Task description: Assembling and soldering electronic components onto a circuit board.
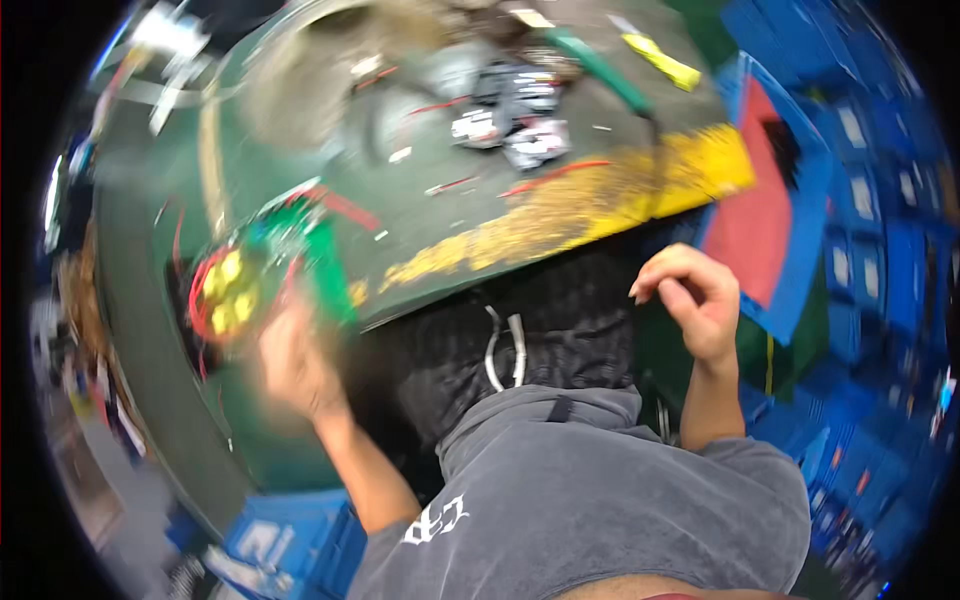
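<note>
My left hand is smeared by motion at the table's left side, so its fingers do not show clearly. It is nearest to a green tray with clear and red pieces in it, and to a round red-rimmed container holding several yellow pieces. Whether it holds anything cannot be made out. My right hand hovers past the table's front edge, near a blue bin. Its fingers curl loosely toward the thumb, and nothing shows in them.
On the green worktable lie grey and silvery packets, red strips, a green-handled tool and a yellow item. Right of it stands a blue bin with a red inside. Blue crates stand lower left, with more stacked at right.
</note>
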Available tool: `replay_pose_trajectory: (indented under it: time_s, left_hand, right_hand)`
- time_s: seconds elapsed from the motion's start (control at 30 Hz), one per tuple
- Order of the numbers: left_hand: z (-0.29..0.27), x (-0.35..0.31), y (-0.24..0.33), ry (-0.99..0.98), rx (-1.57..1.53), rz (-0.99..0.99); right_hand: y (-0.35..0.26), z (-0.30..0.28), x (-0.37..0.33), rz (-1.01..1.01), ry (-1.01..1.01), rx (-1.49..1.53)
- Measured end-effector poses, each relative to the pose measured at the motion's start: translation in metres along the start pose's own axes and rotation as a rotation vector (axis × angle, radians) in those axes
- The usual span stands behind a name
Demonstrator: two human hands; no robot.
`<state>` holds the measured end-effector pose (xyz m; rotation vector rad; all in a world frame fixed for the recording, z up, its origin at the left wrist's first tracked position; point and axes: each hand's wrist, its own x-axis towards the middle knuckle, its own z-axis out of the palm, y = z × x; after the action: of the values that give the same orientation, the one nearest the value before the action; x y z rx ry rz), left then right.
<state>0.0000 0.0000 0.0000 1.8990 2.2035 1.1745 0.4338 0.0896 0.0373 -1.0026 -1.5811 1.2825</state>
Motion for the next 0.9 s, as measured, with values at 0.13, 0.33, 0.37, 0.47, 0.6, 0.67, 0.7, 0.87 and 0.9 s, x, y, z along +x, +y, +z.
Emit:
replay_pose_trajectory:
  time_s: [0.13, 0.33, 0.37, 0.47, 0.6, 0.67, 0.7, 0.87, 0.9]
  left_hand:
    - [0.013, 0.007, 0.028, 0.034, 0.105, 0.072]
    - [0.016, 0.008, 0.054, -0.068, 0.258, 0.114]
    - [0.015, 0.007, 0.053, -0.068, 0.253, 0.113]
    - [0.009, 0.006, 0.042, -0.160, 0.212, 0.073]
    - [0.007, 0.021, 0.051, -0.290, 0.255, 0.102]
    - [0.006, 0.022, 0.052, -0.306, 0.272, 0.051]
    - [0.005, 0.022, 0.053, -0.326, 0.282, 0.011]
    - [-0.001, 0.027, 0.087, -0.414, 0.427, -0.030]
    - [0.004, 0.026, 0.082, -0.426, 0.415, -0.037]
  right_hand:
    - [0.003, -0.082, -0.023, 0.039, 0.574, -0.197]
    - [0.120, -0.235, -0.091, 0.328, 0.839, -0.700]
    - [0.140, -0.251, -0.090, 0.402, 0.806, -0.756]
    - [0.195, -0.292, -0.058, 0.305, 0.699, -0.949]
    - [0.274, -0.391, -0.036, 0.480, 0.540, -1.421]
    - [0.283, -0.428, -0.019, 0.448, 0.520, -1.540]
    - [0.289, -0.440, -0.005, 0.423, 0.510, -1.660]
    - [0.303, -0.487, 0.064, 0.600, 0.288, -1.631]
    - [0.304, -0.523, 0.061, 0.626, 0.229, -1.613]
